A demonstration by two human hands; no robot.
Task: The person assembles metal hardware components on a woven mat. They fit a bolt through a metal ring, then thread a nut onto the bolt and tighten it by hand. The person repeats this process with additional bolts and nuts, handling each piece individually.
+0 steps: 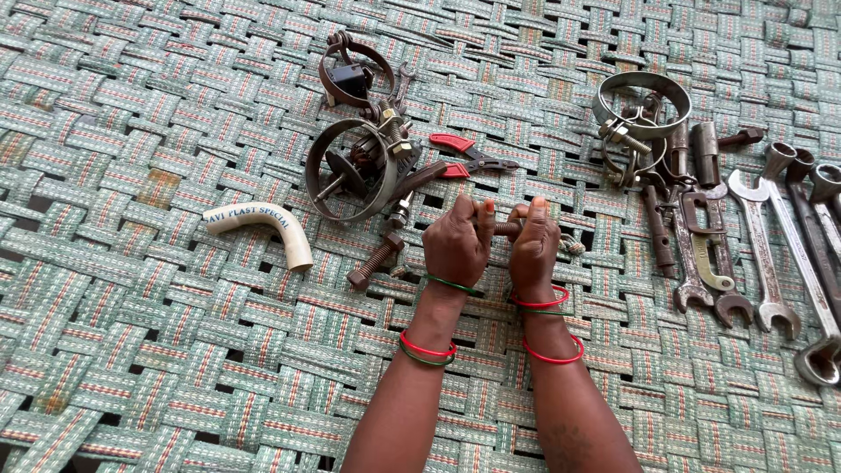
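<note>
Both hands clenched on rusty bolt (506, 227): left hand (455, 245) grips one end, right hand (534, 245) other. Bolt's long axis runs left-right between fists, above woven mat (131, 350). Red-handled pliers (464, 156) just beyond, spanners (771, 254) to right.

The scene is lit evenly by soft, bright daylight — no single source can be made out. Only short, faint shadows are cast beneath the metal clamps (350, 166) and spanners (771, 254). Mild glare is seen on the steel ring (644, 92). Focus is held sharp throughout — slight bending is noticed at the edges.
</note>
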